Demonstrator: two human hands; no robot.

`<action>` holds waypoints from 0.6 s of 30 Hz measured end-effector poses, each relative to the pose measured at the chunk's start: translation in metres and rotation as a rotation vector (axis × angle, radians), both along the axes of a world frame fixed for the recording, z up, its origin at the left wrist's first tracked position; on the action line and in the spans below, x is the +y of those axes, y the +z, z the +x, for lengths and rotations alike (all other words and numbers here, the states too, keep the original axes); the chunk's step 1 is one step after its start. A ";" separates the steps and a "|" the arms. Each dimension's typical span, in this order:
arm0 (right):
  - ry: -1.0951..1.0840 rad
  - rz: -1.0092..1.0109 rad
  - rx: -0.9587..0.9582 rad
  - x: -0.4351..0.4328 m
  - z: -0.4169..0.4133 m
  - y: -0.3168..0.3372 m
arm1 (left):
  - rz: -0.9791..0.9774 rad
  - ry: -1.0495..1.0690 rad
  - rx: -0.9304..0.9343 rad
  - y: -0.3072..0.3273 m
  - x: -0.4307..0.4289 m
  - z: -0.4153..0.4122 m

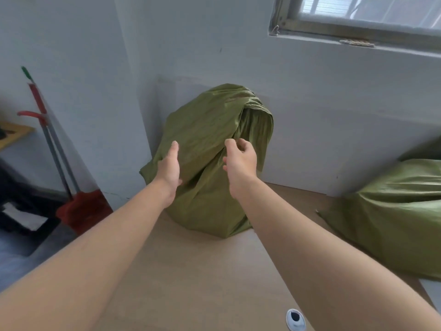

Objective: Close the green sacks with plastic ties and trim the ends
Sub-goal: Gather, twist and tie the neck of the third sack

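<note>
Item 1, upright green sack: stands on the brown tabletop, its back against the pale wall. The top is folded over and drooping to the right, with deep creases running down the front.

Item 2, second green sack: lies on its side at the right edge of the tabletop, well apart from the first and partly cut off by the frame.

Item 3, left hand: arm extended, fingers straight and together, palm turned toward the left face of the upright sack and resting against it or just beside it.

Item 4, right hand: arm extended, fingers curled inward at the central fold of the upright sack. Whether they pinch the cloth or hold nothing cannot be told from this angle.

Item 5, hands relative to each other: apart, one at either side of the sack's front.

Item 6, red broom and dustpan: long-handled, leaning in the corner at the left.

Item 7, window: upper right, above the wall ledge.

Item 8, small round white fitting: dark centre, at the near edge of the tabletop.
</note>
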State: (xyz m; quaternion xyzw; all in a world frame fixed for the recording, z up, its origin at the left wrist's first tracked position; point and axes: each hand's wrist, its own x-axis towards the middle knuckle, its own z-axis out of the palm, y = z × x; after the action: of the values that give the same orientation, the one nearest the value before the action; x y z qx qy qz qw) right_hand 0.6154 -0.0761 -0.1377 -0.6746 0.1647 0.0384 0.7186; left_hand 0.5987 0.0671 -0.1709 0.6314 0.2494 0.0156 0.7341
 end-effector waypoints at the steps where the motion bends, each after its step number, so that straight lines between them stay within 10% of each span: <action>1: 0.003 -0.002 -0.013 0.003 0.010 -0.004 | -0.046 0.024 0.005 -0.006 0.005 0.009; 9: 0.072 -0.056 -0.075 0.026 0.031 -0.023 | -0.513 0.034 -0.101 -0.030 0.017 0.034; 18: 0.094 0.002 -0.404 0.021 -0.032 0.045 | -0.519 -0.007 -0.295 0.041 0.014 -0.012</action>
State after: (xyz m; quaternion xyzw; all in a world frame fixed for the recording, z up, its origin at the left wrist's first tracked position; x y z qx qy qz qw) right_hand 0.5835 -0.0546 -0.0924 -0.6747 -0.0143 -0.0640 0.7352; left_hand 0.5866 0.0811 -0.1303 0.4142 0.1336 0.0405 0.8994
